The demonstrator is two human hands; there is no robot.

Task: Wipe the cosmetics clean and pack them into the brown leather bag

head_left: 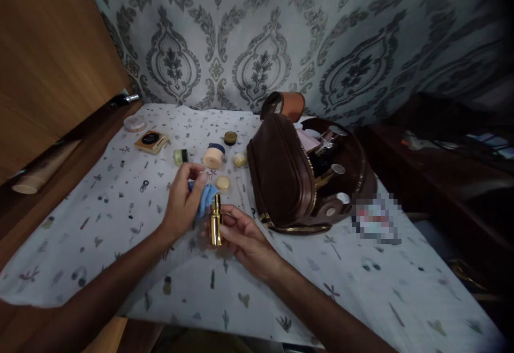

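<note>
Over the middle of the patterned table, my right hand grips a shiny gold bottle, fingers wrapped round its body. A narrower gold upper part points away from me. Bunched in the fingers of my left hand is a blue cloth, close against the bottle's upper end. Just beyond the hands lie a small round yellowish lid or jar, a green jar with a dark lid, and a peach jar with a blue lid.
An unzipped brown cosmetic bag full of bottles stands to the right. Farther back are a small dark-topped jar, a pale jar, a square compact and a clear round case. A wooden cabinet borders the left.
</note>
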